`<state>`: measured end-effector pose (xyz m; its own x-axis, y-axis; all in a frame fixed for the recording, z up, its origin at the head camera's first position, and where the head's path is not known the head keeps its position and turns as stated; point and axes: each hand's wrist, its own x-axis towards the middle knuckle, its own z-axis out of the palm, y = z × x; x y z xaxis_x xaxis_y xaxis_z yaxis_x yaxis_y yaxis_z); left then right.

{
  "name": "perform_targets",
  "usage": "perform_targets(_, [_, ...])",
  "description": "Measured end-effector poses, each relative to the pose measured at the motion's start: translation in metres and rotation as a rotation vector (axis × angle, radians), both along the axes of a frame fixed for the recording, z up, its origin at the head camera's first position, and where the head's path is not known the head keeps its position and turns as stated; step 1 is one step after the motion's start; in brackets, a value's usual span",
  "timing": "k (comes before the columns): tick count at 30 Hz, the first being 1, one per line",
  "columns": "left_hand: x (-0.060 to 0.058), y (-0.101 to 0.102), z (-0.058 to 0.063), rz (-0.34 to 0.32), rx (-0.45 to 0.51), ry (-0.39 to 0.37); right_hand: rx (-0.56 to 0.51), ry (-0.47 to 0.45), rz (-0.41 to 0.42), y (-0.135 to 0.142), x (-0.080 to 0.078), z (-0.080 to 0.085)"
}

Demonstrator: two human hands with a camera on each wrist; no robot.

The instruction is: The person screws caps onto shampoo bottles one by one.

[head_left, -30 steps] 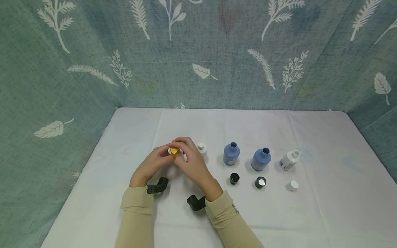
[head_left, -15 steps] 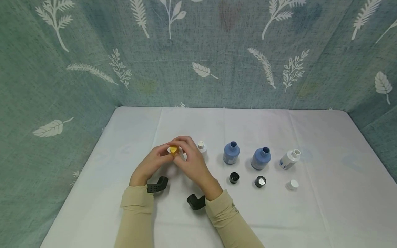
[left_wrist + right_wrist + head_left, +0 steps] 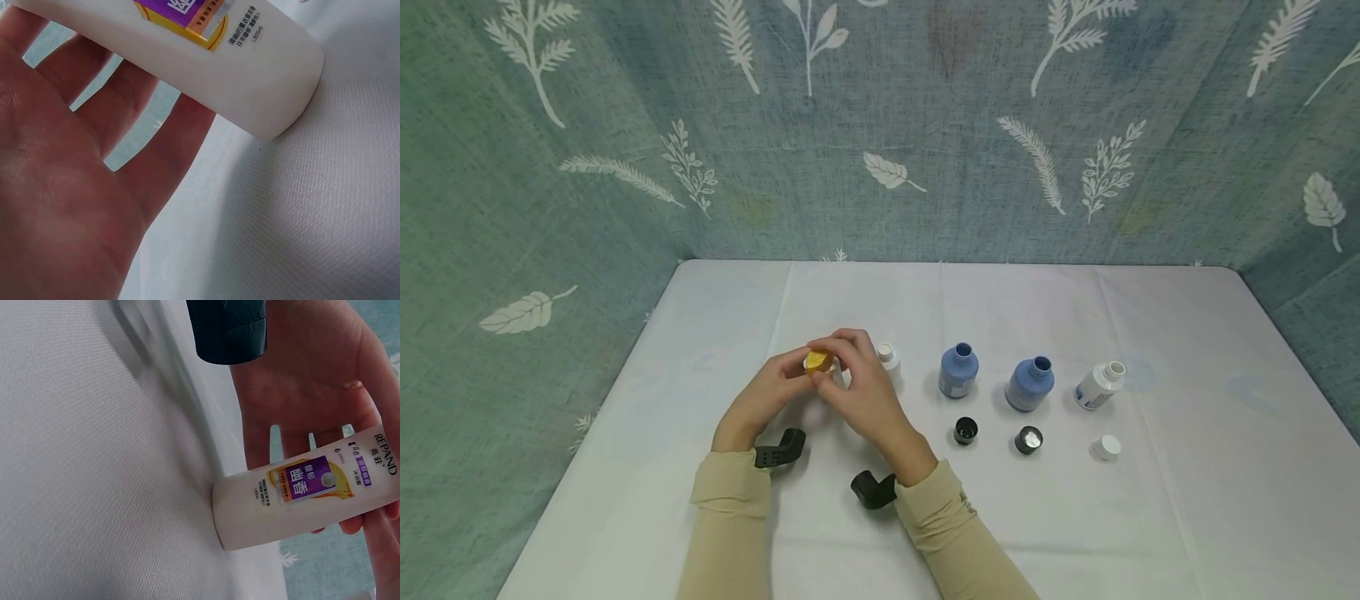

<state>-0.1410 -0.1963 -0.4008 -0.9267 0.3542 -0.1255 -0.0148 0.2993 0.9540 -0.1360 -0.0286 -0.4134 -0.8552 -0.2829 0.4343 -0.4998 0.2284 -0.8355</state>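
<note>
In the head view my left hand (image 3: 763, 396) and right hand (image 3: 865, 396) meet around a white body wash bottle, left of the other bottles. The bottle (image 3: 250, 519) shows a purple and yellow label in the right wrist view, and its base is close to the white cloth. Fingers of my left hand wrap its body, seen in the left wrist view with the palm (image 3: 56, 181) facing the bottle. My right thumb and fingers pinch the gold cap (image 3: 818, 360) at its top. The bottle's neck is hidden by the hands.
Just right of the hands stands a white bottle (image 3: 889, 365). Further right are two uncapped blue bottles (image 3: 958, 375), (image 3: 1030, 387) and an uncapped white bottle (image 3: 1099, 387). Two black caps (image 3: 966, 431), (image 3: 1028, 440) and a white cap (image 3: 1107, 447) lie in front of them.
The gold cap has turned and shifted slightly up and left in my right fingers. My left hand and the other bottles stay where they were.
</note>
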Motion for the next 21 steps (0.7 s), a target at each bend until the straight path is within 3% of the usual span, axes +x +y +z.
perform_targets(9, [-0.008,-0.007,-0.022,-0.006,0.014,0.025,-0.003,0.005,-0.005,0.000,0.001,0.002])
perform_targets(21, [-0.009,-0.006,-0.022,-0.011,0.022,0.043,0.015,-0.010,-0.074,-0.002,0.004,0.004])
